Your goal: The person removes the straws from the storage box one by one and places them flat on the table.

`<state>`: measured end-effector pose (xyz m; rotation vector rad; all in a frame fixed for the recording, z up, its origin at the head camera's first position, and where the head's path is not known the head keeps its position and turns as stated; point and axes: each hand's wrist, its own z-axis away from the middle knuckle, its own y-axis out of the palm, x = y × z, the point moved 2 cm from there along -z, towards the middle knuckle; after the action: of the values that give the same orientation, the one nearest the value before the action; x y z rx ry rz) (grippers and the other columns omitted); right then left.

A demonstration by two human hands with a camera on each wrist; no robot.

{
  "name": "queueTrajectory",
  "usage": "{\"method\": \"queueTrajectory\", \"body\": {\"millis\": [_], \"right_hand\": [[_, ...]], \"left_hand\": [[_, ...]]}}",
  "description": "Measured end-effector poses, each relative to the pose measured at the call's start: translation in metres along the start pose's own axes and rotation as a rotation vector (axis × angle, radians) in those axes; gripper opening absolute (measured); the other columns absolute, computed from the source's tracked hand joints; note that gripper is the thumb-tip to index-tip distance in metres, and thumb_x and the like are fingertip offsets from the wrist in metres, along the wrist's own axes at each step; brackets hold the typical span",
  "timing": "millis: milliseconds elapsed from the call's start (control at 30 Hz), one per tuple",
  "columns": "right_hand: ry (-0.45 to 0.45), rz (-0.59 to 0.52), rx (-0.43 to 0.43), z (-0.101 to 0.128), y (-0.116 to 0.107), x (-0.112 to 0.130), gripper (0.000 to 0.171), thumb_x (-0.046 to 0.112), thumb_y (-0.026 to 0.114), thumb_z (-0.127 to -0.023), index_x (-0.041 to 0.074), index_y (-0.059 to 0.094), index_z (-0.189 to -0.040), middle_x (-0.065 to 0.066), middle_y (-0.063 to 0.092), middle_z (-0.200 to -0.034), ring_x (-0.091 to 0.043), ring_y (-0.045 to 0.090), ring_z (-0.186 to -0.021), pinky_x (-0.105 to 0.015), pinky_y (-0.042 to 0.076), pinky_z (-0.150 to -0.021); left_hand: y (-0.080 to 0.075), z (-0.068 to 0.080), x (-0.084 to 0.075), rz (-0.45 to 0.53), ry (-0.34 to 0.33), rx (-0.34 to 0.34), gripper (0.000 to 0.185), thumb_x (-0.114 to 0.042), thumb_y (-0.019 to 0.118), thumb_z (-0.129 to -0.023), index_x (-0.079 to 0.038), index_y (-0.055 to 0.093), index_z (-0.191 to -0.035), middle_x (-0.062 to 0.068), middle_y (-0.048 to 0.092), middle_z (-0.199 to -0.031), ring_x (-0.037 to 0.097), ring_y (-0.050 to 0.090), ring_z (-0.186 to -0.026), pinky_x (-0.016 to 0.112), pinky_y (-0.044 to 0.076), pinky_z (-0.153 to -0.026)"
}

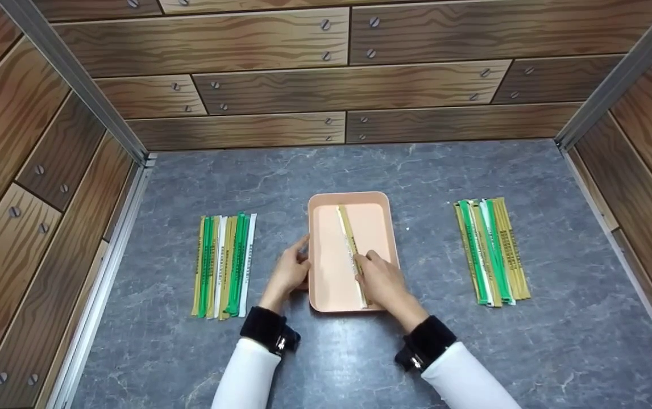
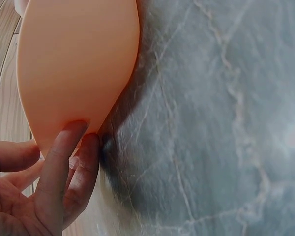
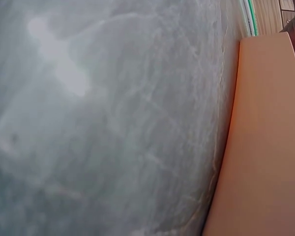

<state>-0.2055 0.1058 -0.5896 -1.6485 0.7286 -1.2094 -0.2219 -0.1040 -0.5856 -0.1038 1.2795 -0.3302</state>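
Two hands: I see both working at the peach tray (image 1: 326, 201) in the middle of the grey surface (image 1: 416, 170).
Left hand (image 1: 289, 272): its grip is released; straight fingers (image 2: 59, 157) press against the tray's left outer wall.
Right hand (image 1: 380, 281): it rests inside the tray with fingertips on the wrapped straws (image 1: 350, 238); I cannot tell whether the grip is pinching them or only touching.
Wrapped straws: a gold and a white one lie lengthwise in the tray, side by side.
Left pile (image 1: 224, 264): green, gold and white straws, well apart from the tray.
Right pile (image 1: 491, 250): same colours, well apart on the other side.
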Motion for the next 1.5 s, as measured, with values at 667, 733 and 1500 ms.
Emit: {"method": "queueTrajectory", "body": {"millis": [667,733,1500], "right_hand": [[0.161,-0.101,0.082,-0.004,-0.001,0.002,0.050,-0.009,0.065,-0.079,0.000,0.061,-0.129,-0.018,0.058,-0.095,-0.028,0.057,-0.072,-0.039,0.054,-0.062],[0.177,-0.121,0.099,-0.004,-0.002,0.001,0.058,-0.009,0.066,-0.076,0.000,0.058,-0.132,-0.019,0.059,-0.098,-0.028,0.058,-0.075,-0.039,0.055,-0.065],[0.287,-0.263,-0.224,0.038,-0.091,-0.083,0.040,-0.001,0.065,-0.085,-0.006,0.063,-0.124,-0.021,0.068,-0.093,-0.033,0.068,-0.078,-0.047,0.055,-0.066]], "left_hand": [[0.000,-0.001,0.002,-0.056,0.044,-0.026,0.067,0.011,0.048,-0.089,-0.012,0.040,-0.151,0.024,0.067,-0.107,0.028,0.068,-0.080,0.033,0.057,-0.056],[0.000,-0.001,0.001,-0.068,0.054,-0.030,0.067,0.011,0.048,-0.089,-0.012,0.040,-0.151,0.024,0.067,-0.106,0.028,0.069,-0.079,0.032,0.057,-0.056],[0.001,-0.003,0.002,-0.078,0.063,-0.046,0.068,0.012,0.048,-0.088,-0.011,0.041,-0.151,0.021,0.065,-0.095,0.026,0.065,-0.077,0.032,0.056,-0.058]]}}
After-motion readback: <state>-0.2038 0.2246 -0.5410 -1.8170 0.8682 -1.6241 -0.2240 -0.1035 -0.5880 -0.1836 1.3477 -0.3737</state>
